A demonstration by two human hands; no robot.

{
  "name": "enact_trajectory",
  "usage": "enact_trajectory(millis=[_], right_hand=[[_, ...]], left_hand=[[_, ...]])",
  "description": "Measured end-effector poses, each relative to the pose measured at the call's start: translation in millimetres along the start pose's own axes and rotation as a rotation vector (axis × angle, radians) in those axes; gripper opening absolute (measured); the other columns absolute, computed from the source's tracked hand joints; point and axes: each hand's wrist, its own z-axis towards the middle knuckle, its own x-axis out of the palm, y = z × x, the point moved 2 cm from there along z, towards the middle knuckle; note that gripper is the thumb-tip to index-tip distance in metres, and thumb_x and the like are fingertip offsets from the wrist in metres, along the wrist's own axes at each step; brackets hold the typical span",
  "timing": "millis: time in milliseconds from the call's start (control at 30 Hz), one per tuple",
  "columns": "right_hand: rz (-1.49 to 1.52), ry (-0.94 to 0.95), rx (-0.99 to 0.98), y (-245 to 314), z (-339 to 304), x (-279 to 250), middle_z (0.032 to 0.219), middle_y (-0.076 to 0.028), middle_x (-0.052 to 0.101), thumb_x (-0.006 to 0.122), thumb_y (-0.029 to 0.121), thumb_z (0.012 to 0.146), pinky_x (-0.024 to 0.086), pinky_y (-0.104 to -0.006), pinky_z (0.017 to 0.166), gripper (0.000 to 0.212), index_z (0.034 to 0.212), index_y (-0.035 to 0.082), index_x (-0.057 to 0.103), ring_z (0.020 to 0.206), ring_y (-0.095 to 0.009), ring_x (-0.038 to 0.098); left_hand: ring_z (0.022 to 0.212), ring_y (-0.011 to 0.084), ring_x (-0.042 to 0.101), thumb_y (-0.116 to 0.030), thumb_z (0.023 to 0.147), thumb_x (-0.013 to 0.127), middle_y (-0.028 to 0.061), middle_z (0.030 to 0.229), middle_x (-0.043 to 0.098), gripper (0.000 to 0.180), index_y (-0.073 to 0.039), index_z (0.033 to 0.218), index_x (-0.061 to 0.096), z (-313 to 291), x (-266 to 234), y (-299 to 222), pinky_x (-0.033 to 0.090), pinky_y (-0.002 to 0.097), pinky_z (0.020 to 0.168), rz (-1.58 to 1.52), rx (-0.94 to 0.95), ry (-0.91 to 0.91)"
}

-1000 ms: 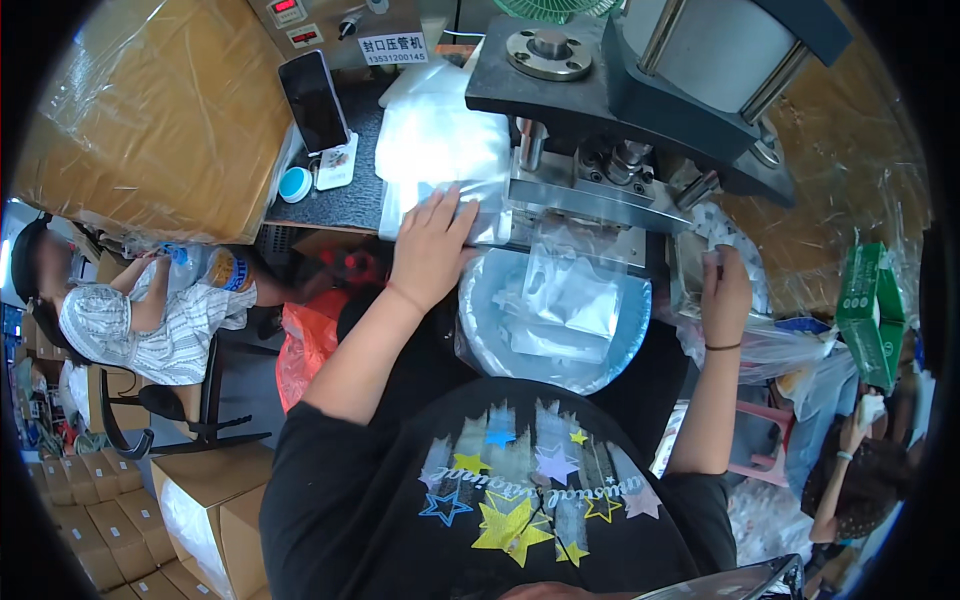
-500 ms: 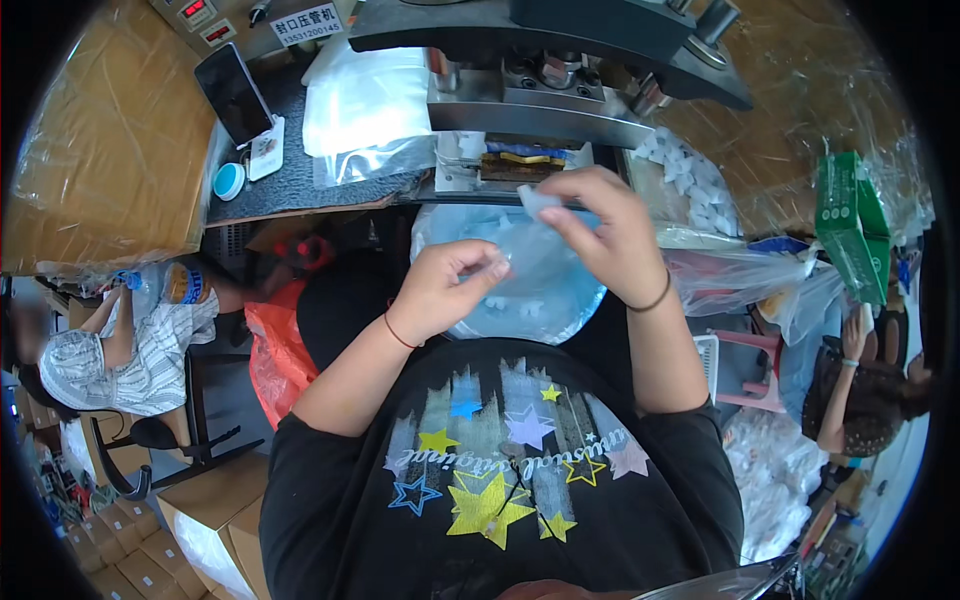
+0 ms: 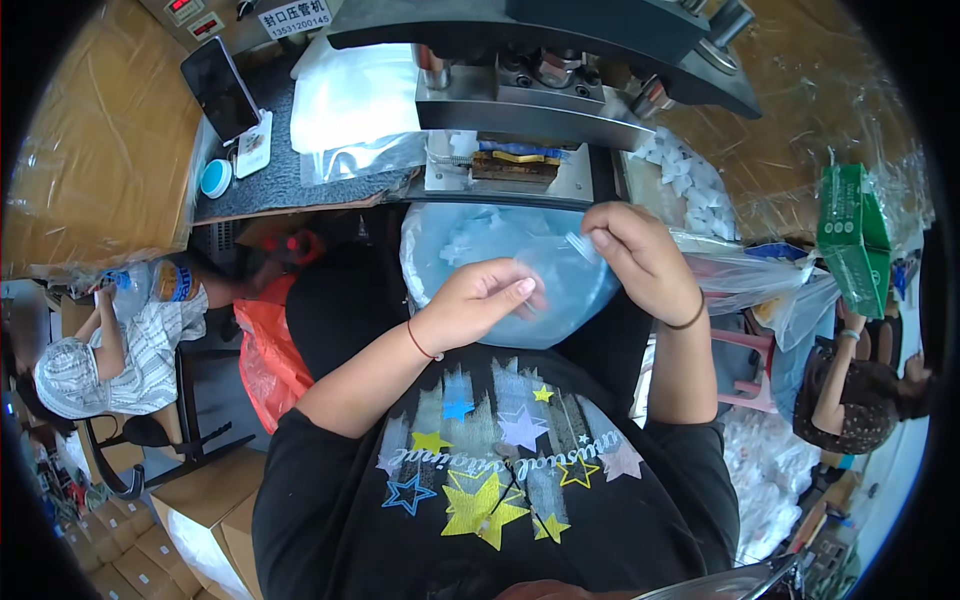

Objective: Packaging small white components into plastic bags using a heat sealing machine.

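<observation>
Between the thumb and fingers of my right hand [image 3: 650, 265] is a small translucent whitish plastic piece [image 3: 580, 246] with what looks like a ridged end. My left hand [image 3: 480, 305] is lower and to the left, apart from that piece. Its thumb lies near the curled fingers, which are smeared by motion, so I cannot make out whether anything is in them. Both hands are over a round container lined with pale bluish plastic [image 3: 412, 245], in front of my lap. Several translucent pieces [image 3: 480, 235] lie inside it.
A metal press [image 3: 535, 110] stands on the bench ahead. Clear plastic bags [image 3: 355, 110], a phone [image 3: 220, 90] and a round turquoise-lidded tub [image 3: 215, 178] are left of it. White plastic pieces [image 3: 690, 180] are heaped to its right, near a green box [image 3: 853, 240]. Other people sit on both sides.
My right hand has moved down and right with the plastic piece. My left hand has shifted right and slightly lower, its fingers now blurred.
</observation>
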Motion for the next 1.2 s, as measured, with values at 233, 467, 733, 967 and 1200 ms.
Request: enact_trajectory(millis=[233, 467, 733, 967, 1200], right_hand=[[-0.277, 0.228, -0.002, -5, 0, -13, 0.089, -0.012, 0.064, 0.058, 0.014, 0.096, 0.047, -0.0403, 0.076, 0.012, 0.099, 0.002, 0.060, 0.084, -0.030, 0.061], [-0.459, -0.125, 0.032, -25, -15, -30, 0.114, -0.019, 0.063, 0.051, 0.019, 0.098, 0.048, -0.0447, 0.086, 0.027, 0.119, 0.003, 0.060, 0.104, -0.040, 0.060], [-0.017, -0.116, 0.104, -10, -9, -4, 0.090, -0.011, 0.068, 0.062, 0.013, 0.094, 0.050, -0.0306, 0.074, 0.025, 0.115, 0.001, 0.068, 0.082, -0.020, 0.065], [0.080, -0.184, 0.166, -19, -8, 12, 0.082, -0.010, 0.068, 0.068, 0.011, 0.090, 0.049, -0.0304, 0.069, 0.015, 0.100, 0.000, 0.073, 0.076, -0.019, 0.065], [0.034, -0.109, 0.124, -22, -5, 13, 0.088, -0.012, 0.070, 0.067, 0.011, 0.090, 0.050, -0.0335, 0.073, 0.016, 0.102, 0.001, 0.072, 0.082, -0.024, 0.066]], left_hand=[[0.090, 0.0197, 0.070, -0.020, 0.101, 0.058, 0.0117, 0.104, 0.070, 0.022, -0.001, 0.111, 0.063, 4, 10, -2, 0.057, 0.0321, 0.083, -0.165, -0.173, 0.069], [0.094, 0.0218, 0.071, -0.016, 0.099, 0.061, 0.0133, 0.107, 0.070, 0.022, -0.002, 0.116, 0.060, 5, 2, 6, 0.058, 0.0326, 0.082, -0.191, -0.292, 0.051], [0.095, 0.0208, 0.071, -0.012, 0.097, 0.062, 0.0134, 0.110, 0.070, 0.024, -0.001, 0.118, 0.058, 5, 4, -2, 0.057, 0.0321, 0.082, -0.077, -0.218, 0.091], [0.095, 0.0204, 0.071, -0.013, 0.098, 0.062, 0.0129, 0.110, 0.070, 0.023, -0.001, 0.118, 0.058, 2, 9, -1, 0.057, 0.0322, 0.082, -0.077, -0.236, 0.080], [0.092, 0.0211, 0.071, -0.012, 0.098, 0.061, 0.0130, 0.108, 0.070, 0.022, -0.001, 0.117, 0.058, 0, 8, 6, 0.058, 0.0317, 0.079, -0.156, -0.281, 0.085]])
